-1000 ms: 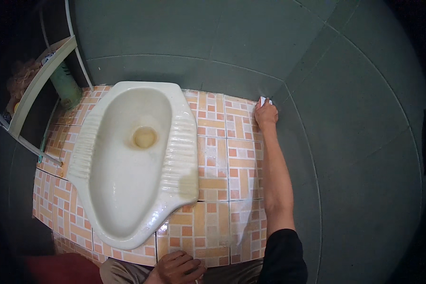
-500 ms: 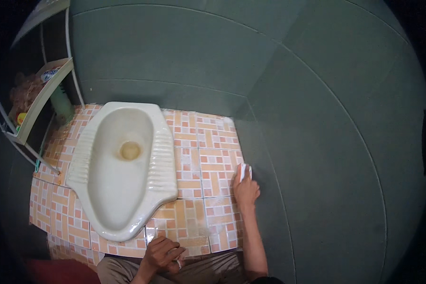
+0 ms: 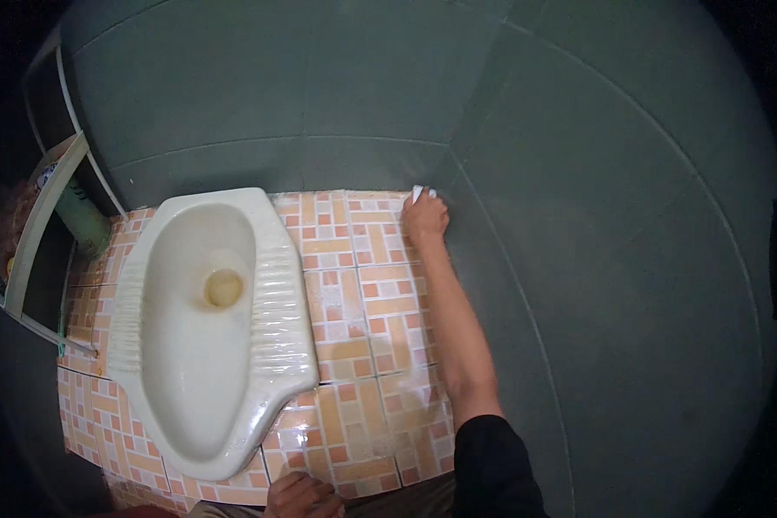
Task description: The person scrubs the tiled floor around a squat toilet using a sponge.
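Note:
My right hand (image 3: 426, 219) reaches to the far right corner of the tiled floor (image 3: 337, 324), arm stretched out. Its fingers are closed on a small white block-shaped object (image 3: 420, 193), pressed down where the floor meets the walls; the hand covers most of it, so its kind is unclear. A white squat toilet (image 3: 200, 345) is set in the floor to the left, with a little yellowish water in its drain. My left hand (image 3: 302, 497) rests curled at the lower edge, near my lap. Whatever it may hold is hidden.
Dark grey-green walls (image 3: 613, 259) enclose the floor at the back and right. At the left stands a pale shelf rack (image 3: 47, 203) with bagged items on it. A green cylindrical container (image 3: 83, 220) is behind the rack. Some tiles look wet and shiny.
My right hand has slid forward along the right wall's base to the far corner, carrying the white object. The view has shifted, and my left hand now sits lower in it.

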Tool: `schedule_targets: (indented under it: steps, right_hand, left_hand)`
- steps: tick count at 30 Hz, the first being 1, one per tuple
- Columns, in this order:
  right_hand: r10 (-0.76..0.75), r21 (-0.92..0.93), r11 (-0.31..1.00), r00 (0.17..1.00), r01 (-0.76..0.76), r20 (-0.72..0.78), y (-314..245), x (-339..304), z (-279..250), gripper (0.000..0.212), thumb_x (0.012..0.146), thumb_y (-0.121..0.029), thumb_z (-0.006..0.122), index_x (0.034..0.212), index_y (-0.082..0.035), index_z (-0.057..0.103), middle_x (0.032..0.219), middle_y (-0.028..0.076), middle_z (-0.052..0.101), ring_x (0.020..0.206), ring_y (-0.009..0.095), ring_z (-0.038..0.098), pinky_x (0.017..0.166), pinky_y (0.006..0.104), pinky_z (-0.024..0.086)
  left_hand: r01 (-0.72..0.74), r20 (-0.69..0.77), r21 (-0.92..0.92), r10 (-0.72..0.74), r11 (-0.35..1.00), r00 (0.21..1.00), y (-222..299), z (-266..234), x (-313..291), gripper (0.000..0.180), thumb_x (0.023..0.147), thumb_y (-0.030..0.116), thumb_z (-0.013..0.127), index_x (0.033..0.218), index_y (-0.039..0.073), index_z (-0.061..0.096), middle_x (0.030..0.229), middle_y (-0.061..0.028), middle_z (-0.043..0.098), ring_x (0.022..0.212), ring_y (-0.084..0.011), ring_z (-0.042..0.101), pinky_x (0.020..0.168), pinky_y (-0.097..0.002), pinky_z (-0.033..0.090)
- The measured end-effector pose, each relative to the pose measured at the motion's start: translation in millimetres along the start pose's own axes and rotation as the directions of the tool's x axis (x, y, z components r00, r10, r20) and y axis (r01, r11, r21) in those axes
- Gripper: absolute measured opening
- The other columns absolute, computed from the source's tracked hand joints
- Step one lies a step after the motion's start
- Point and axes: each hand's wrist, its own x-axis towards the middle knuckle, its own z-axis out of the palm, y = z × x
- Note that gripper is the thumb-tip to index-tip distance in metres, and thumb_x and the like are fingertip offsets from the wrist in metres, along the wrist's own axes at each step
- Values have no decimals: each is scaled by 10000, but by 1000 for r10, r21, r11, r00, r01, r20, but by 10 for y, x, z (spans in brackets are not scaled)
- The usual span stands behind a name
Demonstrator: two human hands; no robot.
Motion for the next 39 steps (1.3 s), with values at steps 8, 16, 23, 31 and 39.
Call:
schedule_targets:
  steps: [8, 16, 23, 31, 39]
  right_hand:
    - [-5, 48, 999, 999, 3, 47, 16, -105, -204, 579, 979, -431, 578, 1442, -84, 570, 1119, 254, 724, 1053, 439, 713, 907, 544, 583]
    - [93, 41, 994, 983, -100, 159, 352, -1810, -1304, 614, 1022, -541, 494, 1505, -164, 535, 899, 357, 704, 907, 532, 707, 825, 630, 560]
    - [95, -103, 992, 980, -78, 176, 463, -1701, -1339, 603, 1058, -528, 425, 1471, -114, 571, 917, 308, 733, 885, 482, 733, 803, 569, 595]
    - [-54, -148, 988, 999, 52, -7, 184, -331, -244, 615, 1069, -520, 415, 1393, -38, 618, 1001, 267, 749, 915, 442, 747, 811, 509, 618]
    - [-35, -149, 988, 998, 42, 45, 147, 360, 236, 650, 1060, -593, 369, 1325, -65, 640, 1183, 276, 708, 1056, 466, 710, 896, 519, 596]
  left_hand:
    - [-77, -36, 133, 83, 988, 996, 121, -55, 298, 241, 783, 57, 714, 1019, 11, 710, 852, -136, 670, 683, -283, 645, 595, -409, 522]
    - [37, -5, 155, -37, 987, 999, 113, -61, 236, 268, 619, 116, 731, 887, 96, 743, 799, -63, 672, 660, -218, 645, 617, -355, 511]
    - [3, -22, 151, 1, 989, 1000, 89, -42, 208, 324, 630, 97, 725, 954, 88, 737, 834, -59, 677, 665, -217, 646, 590, -343, 491]
    - [40, -12, 76, -39, 996, 999, 111, -64, 227, 227, 746, 69, 695, 970, 40, 713, 824, -94, 661, 664, -239, 641, 585, -362, 501]
    - [-126, -58, 98, 132, 987, 990, 140, -64, 385, 126, 935, 48, 590, 972, -26, 686, 805, -130, 640, 643, -250, 623, 548, -354, 492]
